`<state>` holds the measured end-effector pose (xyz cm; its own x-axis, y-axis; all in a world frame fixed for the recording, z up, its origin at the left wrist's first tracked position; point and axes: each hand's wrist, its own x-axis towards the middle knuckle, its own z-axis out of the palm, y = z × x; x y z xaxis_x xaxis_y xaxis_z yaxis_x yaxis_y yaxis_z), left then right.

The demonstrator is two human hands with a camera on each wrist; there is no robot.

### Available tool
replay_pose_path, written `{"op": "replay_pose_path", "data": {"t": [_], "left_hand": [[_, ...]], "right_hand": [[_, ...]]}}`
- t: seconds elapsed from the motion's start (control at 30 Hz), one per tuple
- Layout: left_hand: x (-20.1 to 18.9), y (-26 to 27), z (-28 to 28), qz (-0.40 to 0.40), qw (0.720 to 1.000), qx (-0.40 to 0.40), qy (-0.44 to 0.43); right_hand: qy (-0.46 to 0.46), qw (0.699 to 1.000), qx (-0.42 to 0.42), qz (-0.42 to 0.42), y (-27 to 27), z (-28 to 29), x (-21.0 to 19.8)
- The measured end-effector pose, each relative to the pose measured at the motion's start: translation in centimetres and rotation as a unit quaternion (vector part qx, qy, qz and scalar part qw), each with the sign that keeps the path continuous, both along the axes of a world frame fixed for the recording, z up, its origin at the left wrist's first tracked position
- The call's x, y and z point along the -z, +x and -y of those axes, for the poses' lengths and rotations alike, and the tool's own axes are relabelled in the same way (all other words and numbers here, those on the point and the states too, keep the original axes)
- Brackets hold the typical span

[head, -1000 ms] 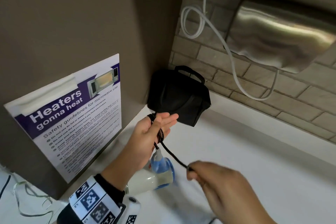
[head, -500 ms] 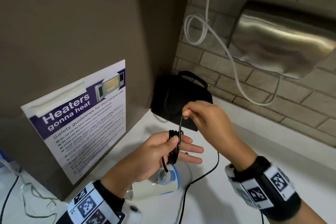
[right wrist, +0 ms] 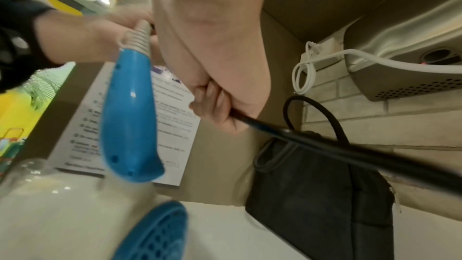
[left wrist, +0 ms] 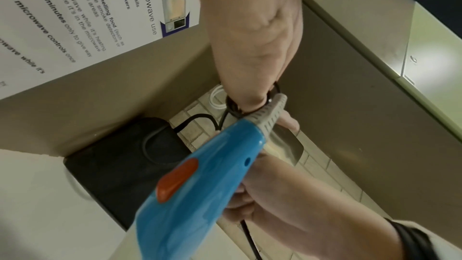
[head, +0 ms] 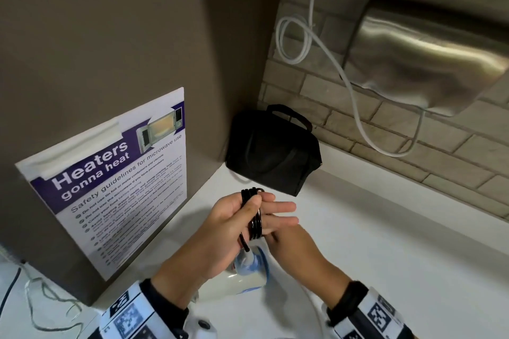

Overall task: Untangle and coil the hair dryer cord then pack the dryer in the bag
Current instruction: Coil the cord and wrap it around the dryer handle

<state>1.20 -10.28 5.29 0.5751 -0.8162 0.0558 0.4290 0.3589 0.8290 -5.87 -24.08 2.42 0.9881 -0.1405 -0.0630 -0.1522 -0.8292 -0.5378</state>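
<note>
Several loops of the black cord (head: 255,217) are wound round my left hand (head: 271,206), whose fingers point right while the thumb presses the coils. From the cord's grey strain relief hangs the hair dryer (head: 248,274), white with a blue handle (left wrist: 200,195), just under that hand. My right hand (head: 292,245) sits below and right of the left one, its curled fingers (right wrist: 215,106) pinching the free cord (right wrist: 325,145). The black bag (head: 272,151) stands zipped in the corner behind both hands.
A brown panel with a microwave safety poster (head: 110,181) walls in the left side. A steel hand dryer (head: 429,58) and a looped white cable (head: 297,41) hang on the brick wall. White counter (head: 399,242) stretches to the right.
My right hand dropped from above the left fingers to beneath them, drawing the cord round. The coil on my left hand has gained a turn.
</note>
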Motion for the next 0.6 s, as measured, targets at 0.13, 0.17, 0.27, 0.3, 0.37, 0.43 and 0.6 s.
{"op": "replay_pose_path", "data": {"t": [0.13, 0.17, 0.27, 0.3, 0.37, 0.43, 0.6], "left_hand": [[0.2, 0.6, 0.3, -0.013, 0.996, -0.081, -0.02], [0.3, 0.8, 0.4, -0.019, 0.995, -0.098, -0.025], [0.7, 1.3, 0.6, -0.022, 0.989, -0.142, -0.024], [0.8, 1.4, 0.6, -0.024, 0.988, -0.154, -0.021], [1.0, 1.7, 0.7, -0.026, 0.985, -0.173, -0.014], [1.2, 1.9, 0.6, -0.024, 0.982, -0.185, -0.001], [1.6, 1.4, 0.8, -0.002, 0.986, -0.163, 0.04]], "right_hand": [[-0.092, 0.995, -0.015, -0.038, -1.9, -2.0, -0.5], [-0.1, 0.994, -0.017, -0.043, -2.4, -2.4, -0.7], [-0.102, 0.993, -0.032, -0.047, -4.1, -3.5, -1.5], [-0.109, 0.993, -0.039, -0.031, -4.5, -3.7, -1.8], [-0.156, 0.986, -0.053, 0.017, -5.1, -4.1, -2.6], [-0.206, 0.978, -0.02, 0.012, -5.6, -4.3, -3.9], [-0.246, 0.964, -0.01, 0.103, -6.3, -3.2, -6.0]]}}
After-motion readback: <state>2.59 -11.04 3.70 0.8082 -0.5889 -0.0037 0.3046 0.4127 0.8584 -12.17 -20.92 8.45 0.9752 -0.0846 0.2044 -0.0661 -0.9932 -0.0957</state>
